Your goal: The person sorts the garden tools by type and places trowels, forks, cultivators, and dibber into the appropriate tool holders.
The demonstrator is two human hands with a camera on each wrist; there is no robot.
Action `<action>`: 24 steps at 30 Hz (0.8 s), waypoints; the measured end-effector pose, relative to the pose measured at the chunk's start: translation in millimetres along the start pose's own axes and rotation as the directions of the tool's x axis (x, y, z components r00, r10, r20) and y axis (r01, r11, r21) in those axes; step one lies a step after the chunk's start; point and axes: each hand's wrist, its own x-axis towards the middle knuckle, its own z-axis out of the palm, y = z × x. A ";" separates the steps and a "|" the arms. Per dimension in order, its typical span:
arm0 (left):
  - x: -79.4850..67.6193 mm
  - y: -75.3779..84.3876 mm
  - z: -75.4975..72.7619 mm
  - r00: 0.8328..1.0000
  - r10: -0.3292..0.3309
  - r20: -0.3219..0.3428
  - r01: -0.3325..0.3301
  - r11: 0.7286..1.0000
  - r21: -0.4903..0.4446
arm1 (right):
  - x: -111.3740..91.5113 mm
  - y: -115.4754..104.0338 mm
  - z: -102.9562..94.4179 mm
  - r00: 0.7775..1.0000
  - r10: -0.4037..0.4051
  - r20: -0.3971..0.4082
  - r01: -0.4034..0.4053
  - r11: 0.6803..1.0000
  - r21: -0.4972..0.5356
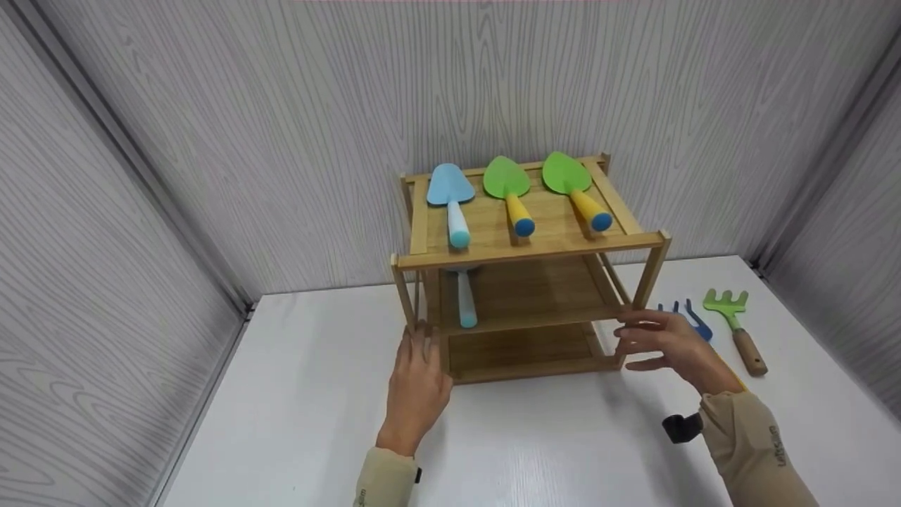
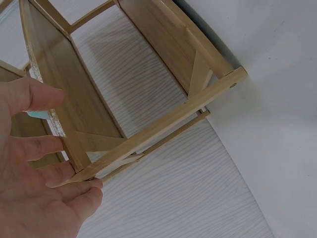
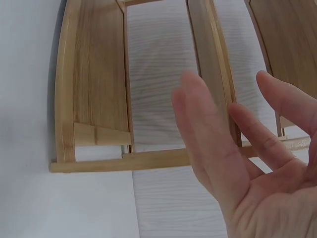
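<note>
A three-tier wooden shelf rack [image 1: 535,248] stands against the back wall. My left hand [image 1: 417,387] touches its lower left front post, fingers extended. In the left wrist view, that hand [image 2: 44,163] has its fingertips along the post and the thumb by a board's edge. My right hand [image 1: 669,345] is at the right front post with fingers spread, holding nothing; the right wrist view shows the same hand [image 3: 247,158]. On the top tier lie a light blue trowel [image 1: 451,186] and two green trowels [image 1: 505,177] with yellow handles. Another blue-handled tool [image 1: 466,299] lies on the middle tier, its head mostly hidden.
On the white table [image 1: 317,394], right of the rack, lie a green hand rake [image 1: 747,352] with a wooden handle and a blue fork [image 1: 700,325], partly hidden by my right hand. Grey wood-grain walls [image 1: 317,127] enclose the back and both sides.
</note>
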 end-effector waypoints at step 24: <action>-0.6 -0.1 -1.5 0.999 -0.018 0.035 0.018 1.000 0.000 | -8.1 26.9 -48.4 0.992 0.102 -0.074 -0.105 0.994 -0.029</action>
